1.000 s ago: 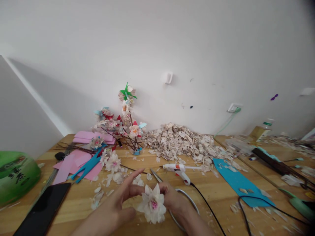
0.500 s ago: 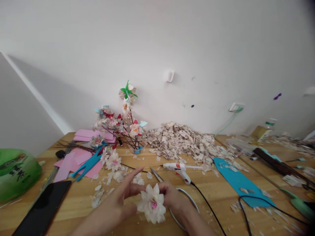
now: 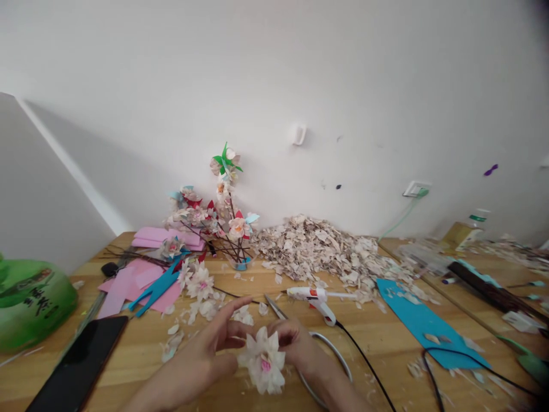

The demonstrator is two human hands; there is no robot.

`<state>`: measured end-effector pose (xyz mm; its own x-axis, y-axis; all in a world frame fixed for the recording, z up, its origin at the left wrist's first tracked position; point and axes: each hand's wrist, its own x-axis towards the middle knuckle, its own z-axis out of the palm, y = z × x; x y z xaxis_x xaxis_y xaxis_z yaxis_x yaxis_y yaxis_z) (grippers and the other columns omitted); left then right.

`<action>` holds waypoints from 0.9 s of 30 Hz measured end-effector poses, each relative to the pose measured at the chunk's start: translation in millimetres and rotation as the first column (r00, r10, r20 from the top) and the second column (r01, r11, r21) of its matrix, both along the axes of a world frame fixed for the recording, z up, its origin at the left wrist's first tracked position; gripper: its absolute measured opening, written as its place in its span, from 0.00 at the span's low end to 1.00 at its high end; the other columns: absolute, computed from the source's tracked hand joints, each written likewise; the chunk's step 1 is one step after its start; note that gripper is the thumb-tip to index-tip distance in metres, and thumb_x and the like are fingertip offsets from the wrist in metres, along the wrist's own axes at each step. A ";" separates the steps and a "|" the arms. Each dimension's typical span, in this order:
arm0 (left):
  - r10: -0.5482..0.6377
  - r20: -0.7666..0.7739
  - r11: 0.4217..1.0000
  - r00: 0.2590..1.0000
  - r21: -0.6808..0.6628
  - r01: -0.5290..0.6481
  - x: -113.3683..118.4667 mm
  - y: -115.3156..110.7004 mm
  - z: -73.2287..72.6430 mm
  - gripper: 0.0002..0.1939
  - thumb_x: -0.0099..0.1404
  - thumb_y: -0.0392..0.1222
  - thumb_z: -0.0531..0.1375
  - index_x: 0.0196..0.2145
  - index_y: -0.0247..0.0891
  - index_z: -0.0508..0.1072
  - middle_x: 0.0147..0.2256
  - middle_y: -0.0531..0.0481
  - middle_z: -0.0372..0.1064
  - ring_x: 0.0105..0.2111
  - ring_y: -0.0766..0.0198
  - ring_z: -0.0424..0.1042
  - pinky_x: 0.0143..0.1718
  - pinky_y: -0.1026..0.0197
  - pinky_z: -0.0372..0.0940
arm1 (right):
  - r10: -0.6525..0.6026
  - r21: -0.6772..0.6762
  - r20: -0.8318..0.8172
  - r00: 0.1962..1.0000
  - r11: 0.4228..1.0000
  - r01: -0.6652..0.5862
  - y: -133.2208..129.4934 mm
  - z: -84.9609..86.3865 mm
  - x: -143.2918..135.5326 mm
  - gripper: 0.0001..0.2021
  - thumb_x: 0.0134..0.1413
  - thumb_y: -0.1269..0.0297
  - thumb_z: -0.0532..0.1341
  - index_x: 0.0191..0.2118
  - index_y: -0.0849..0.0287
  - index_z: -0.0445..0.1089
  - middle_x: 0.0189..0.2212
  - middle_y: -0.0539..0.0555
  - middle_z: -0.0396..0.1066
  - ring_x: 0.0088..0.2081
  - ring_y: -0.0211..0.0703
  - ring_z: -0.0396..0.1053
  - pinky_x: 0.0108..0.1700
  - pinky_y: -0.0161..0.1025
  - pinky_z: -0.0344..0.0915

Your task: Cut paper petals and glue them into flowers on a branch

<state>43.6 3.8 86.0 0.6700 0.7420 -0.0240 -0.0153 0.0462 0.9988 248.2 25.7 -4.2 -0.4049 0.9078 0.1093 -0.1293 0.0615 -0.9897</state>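
Right hand [image 3: 303,348], in the head view, was clamped on the white flower [image 3: 257,359], its grip partly hidden behind thin, pointed petals. The papery flower hung above the grained wooden desk [image 3: 143,346], between both hands, its ruffled pink centre exposed. The left hand [image 3: 208,359] curved beside it, thumb and fingers apart; whether it touched the petals could not be told. Under the right hand lay metal scissors [image 3: 277,308] with a tapered blade. Beyond, a white plastic glue gun [image 3: 315,297] rested before a rough heap of dry flakes [image 3: 315,246], and a flat blue sheet [image 3: 414,321] lay right of the gun.
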 end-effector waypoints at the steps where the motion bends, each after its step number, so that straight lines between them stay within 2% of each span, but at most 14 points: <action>1: -0.012 0.034 1.000 0.999 -0.025 0.013 0.6 0.3 -1.3 0.38 0.45 0.29 0.51 0.55 0.46 0.50 0.40 0.50 0.68 0.43 0.57 0.67 0.47 0.48 0.52 | 0.006 0.013 0.005 1.000 1.000 -0.006 0.1 -0.4 -0.1 0.07 0.28 0.65 0.71 0.17 0.59 0.73 0.17 0.46 0.67 0.22 0.34 0.62 0.27 0.33 0.58; 6: 0.010 0.135 0.987 0.991 -0.163 0.012 2.6 1.9 -5.9 0.36 0.45 0.28 0.52 0.54 0.45 0.53 0.36 0.52 0.70 0.39 0.58 0.69 0.44 0.51 0.54 | 0.016 0.021 0.003 1.000 1.000 -0.016 -0.1 0.2 -0.7 0.06 0.28 0.66 0.71 0.18 0.58 0.75 0.18 0.47 0.69 0.22 0.34 0.63 0.27 0.33 0.58; 14: 0.074 0.134 0.987 0.988 -0.154 -0.053 0.1 4.7 -12.4 0.36 0.48 0.29 0.53 0.54 0.49 0.54 0.39 0.53 0.72 0.42 0.57 0.69 0.48 0.49 0.54 | -0.025 -0.103 -0.048 0.999 0.994 0.019 0.2 -0.6 -4.4 0.09 0.24 0.62 0.72 0.16 0.55 0.73 0.18 0.45 0.68 0.21 0.36 0.64 0.28 0.36 0.61; 17: 0.144 0.119 0.977 0.982 -0.178 -0.122 -2.8 8.1 -9.2 0.34 0.50 0.33 0.57 0.54 0.48 0.53 0.44 0.49 0.71 0.45 0.55 0.68 0.49 0.49 0.55 | -0.063 -0.148 -0.053 0.997 0.988 0.054 0.4 -0.9 -6.9 0.11 0.22 0.60 0.72 0.16 0.55 0.72 0.18 0.46 0.69 0.21 0.38 0.65 0.27 0.38 0.63; 20: 0.291 0.085 0.948 0.953 -0.160 -0.275 -12.9 13.6 1.0 0.34 0.53 0.38 0.60 0.54 0.45 0.50 0.48 0.43 0.69 0.48 0.53 0.66 0.50 0.49 0.56 | -0.118 -0.148 -0.037 0.992 0.983 0.111 1.5 0.3 -7.5 0.09 0.26 0.60 0.71 0.16 0.55 0.71 0.17 0.46 0.68 0.21 0.39 0.65 0.27 0.38 0.63; 24: 0.478 0.099 0.878 0.873 -0.049 -0.476 -31.8 20.5 14.1 0.29 0.56 0.41 0.60 0.53 0.43 0.53 0.50 0.41 0.67 0.50 0.53 0.65 0.51 0.50 0.56 | -0.168 -0.080 0.009 0.986 0.982 0.168 0.6 8.6 -6.1 0.07 0.28 0.65 0.70 0.16 0.54 0.70 0.19 0.47 0.68 0.25 0.41 0.66 0.29 0.38 0.63; 25: 0.509 0.099 0.861 0.855 -0.032 -0.508 -35.4 21.8 15.4 0.28 0.56 0.41 0.59 0.53 0.43 0.54 0.50 0.42 0.67 0.50 0.53 0.65 0.51 0.50 0.57 | -0.192 -0.009 0.057 0.980 0.981 0.193 -1.0 11.9 -5.8 0.06 0.30 0.67 0.69 0.17 0.54 0.71 0.21 0.47 0.69 0.27 0.42 0.67 0.32 0.38 0.63; 27: 0.554 0.089 0.831 0.828 -0.012 -0.556 -40.0 23.6 15.2 0.26 0.57 0.43 0.59 0.52 0.42 0.56 0.50 0.42 0.67 0.50 0.54 0.65 0.51 0.52 0.59 | -0.270 0.241 0.214 0.939 0.946 0.217 -5.9 19.0 -5.1 0.04 0.38 0.71 0.67 0.21 0.55 0.74 0.24 0.50 0.70 0.30 0.42 0.68 0.36 0.39 0.63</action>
<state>3.6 27.5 101.2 0.1442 0.9892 0.0267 -0.1183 -0.0095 0.9929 243.1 19.9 14.8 -0.2126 0.9483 0.2358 0.1566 0.2712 -0.9497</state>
